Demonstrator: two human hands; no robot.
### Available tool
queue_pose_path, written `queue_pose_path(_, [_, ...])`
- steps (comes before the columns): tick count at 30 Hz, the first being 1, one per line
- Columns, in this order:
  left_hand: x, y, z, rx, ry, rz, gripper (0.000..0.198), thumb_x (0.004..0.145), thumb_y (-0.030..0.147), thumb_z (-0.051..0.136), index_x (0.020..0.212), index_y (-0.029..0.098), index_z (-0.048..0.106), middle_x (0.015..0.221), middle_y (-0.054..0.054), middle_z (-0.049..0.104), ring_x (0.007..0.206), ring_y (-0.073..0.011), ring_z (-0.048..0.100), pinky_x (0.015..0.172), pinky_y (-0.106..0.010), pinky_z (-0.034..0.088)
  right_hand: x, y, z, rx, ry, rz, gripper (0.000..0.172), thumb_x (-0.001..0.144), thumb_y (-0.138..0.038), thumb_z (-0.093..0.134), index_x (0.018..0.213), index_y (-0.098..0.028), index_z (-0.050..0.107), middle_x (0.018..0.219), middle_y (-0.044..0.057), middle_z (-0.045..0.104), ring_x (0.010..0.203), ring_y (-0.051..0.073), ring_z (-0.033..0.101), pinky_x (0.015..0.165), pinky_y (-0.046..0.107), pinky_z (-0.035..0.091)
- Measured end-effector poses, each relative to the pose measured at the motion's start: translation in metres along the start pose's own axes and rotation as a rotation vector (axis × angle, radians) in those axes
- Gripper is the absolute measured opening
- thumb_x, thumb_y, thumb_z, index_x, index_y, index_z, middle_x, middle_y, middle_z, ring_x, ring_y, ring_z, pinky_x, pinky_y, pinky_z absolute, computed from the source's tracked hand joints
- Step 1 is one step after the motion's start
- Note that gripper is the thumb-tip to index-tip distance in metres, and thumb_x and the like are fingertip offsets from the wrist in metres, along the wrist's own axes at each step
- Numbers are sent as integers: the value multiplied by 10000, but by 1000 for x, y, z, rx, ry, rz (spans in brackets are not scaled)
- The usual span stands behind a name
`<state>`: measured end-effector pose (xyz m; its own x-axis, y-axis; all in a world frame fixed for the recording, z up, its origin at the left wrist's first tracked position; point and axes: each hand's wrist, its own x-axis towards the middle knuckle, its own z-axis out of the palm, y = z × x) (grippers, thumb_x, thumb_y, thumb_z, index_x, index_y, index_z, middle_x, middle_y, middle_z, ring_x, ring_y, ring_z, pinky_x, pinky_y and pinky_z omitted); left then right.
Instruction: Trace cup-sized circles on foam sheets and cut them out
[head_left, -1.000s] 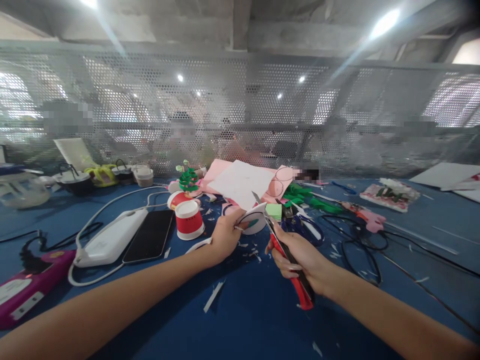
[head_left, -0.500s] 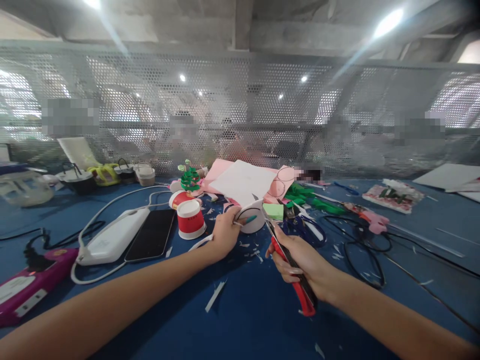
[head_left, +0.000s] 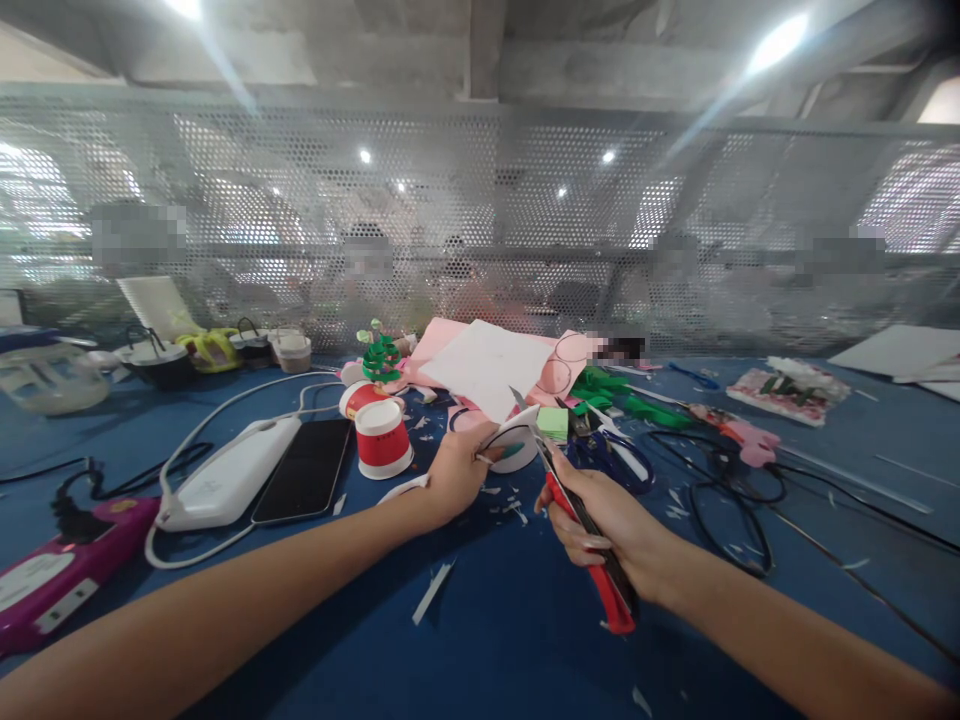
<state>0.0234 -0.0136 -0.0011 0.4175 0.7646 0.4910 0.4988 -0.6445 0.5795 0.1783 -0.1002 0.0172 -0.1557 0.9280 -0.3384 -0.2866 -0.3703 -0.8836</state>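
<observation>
My left hand [head_left: 459,468] is closed on a curled piece of white paper [head_left: 517,462] with a dark curved line on it. A small teal shape, too small to name, shows inside the curl near my fingertips. A narrow white strip [head_left: 403,488] hangs by my left wrist. Wrapped round the red and black handles of a pair of scissors [head_left: 592,545] is my right hand [head_left: 600,510]. The blades point up and away, at the right edge of the paper, one tip rising above it. How far they are parted is hard to see.
Paper scraps [head_left: 433,592] litter the blue table. Red and white paper cups [head_left: 382,440], a phone [head_left: 304,472], a white power bank [head_left: 229,475] and a purple power strip [head_left: 82,565] lie left. Behind are white sheets [head_left: 484,360]; right, green notes [head_left: 553,424], blue scissors [head_left: 630,460] and black cables [head_left: 731,520].
My left hand and the paper have shifted slightly right, towards the scissors. The blades now overlap the paper's right edge, with one tip showing above it. My right hand has barely moved.
</observation>
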Motion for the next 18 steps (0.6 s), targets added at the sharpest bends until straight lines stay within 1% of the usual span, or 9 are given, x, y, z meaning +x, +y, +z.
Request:
queue_pose_path(7, [-2, 3, 1, -42, -27, 3, 177, 756, 147, 479, 852, 156, 628, 615, 22, 546, 587, -104, 455, 559, -202, 358, 3, 0, -3, -9, -38, -30, 538, 925, -474, 284, 601, -122, 528, 304, -59, 357, 238, 17, 199, 264, 129, 216])
queue_pose_path(9, [-1, 0, 2, -81, 2, -8, 172, 749, 165, 501, 862, 155, 630, 657, 12, 580, 620, -111, 488, 583, -207, 381, 5, -1, -4, 12, -73, -47, 525, 922, -477, 299, 610, -123, 530, 306, -60, 362, 236, 18, 201, 261, 128, 213])
queue_pose_path(10, [0, -1, 3, -128, 24, -22, 191, 745, 181, 517, 899, 158, 627, 700, 3, 606, 651, -119, 513, 604, -212, 397, 6, -2, -4, 30, -92, -54, 525, 919, -483, 301, 611, -125, 529, 305, -62, 359, 233, 18, 196, 257, 127, 207])
queue_pose_path(11, [1, -3, 3, -195, 47, -44, 242, 743, 200, 530, 967, 163, 614, 743, -5, 628, 679, -127, 537, 623, -219, 413, 7, -3, -5, 53, -110, -57, 528, 915, -493, 302, 613, -125, 529, 305, -64, 354, 230, 17, 191, 254, 125, 201])
queue_pose_path(13, [4, -6, 6, -350, 86, -101, 404, 730, 241, 566, 1127, 171, 543, 798, -17, 656, 703, -140, 571, 634, -234, 437, 10, -4, -6, 104, -141, -46, 549, 896, -536, 308, 610, -124, 532, 302, -72, 337, 224, 12, 178, 246, 120, 182])
queue_pose_path(14, [5, -8, 7, -415, 96, -131, 475, 711, 259, 594, 1170, 164, 513, 806, -23, 664, 698, -145, 581, 626, -239, 445, 11, -5, -7, 131, -155, -44, 563, 882, -561, 311, 608, -123, 534, 302, -75, 329, 222, 10, 174, 242, 118, 174])
queue_pose_path(15, [6, -9, 8, -462, 96, -158, 514, 686, 275, 625, 1172, 151, 513, 803, -31, 669, 686, -149, 585, 612, -242, 449, 11, -5, -7, 156, -169, -48, 576, 870, -582, 311, 608, -122, 537, 304, -76, 327, 220, 9, 173, 239, 118, 169])
queue_pose_path(16, [7, -10, 9, -491, 85, -178, 509, 660, 287, 652, 1133, 135, 543, 799, -40, 673, 678, -153, 588, 605, -245, 451, 12, -5, -7, 176, -183, -57, 585, 862, -596, 309, 610, -121, 540, 309, -76, 331, 219, 10, 177, 236, 119, 167])
queue_pose_path(18, [9, -11, 10, -506, 48, -214, 416, 628, 310, 681, 984, 105, 623, 785, -60, 677, 664, -160, 592, 601, -254, 457, 13, -5, -7, 199, -204, -80, 597, 859, -604, 294, 613, -121, 545, 315, -73, 336, 216, 13, 184, 230, 124, 169])
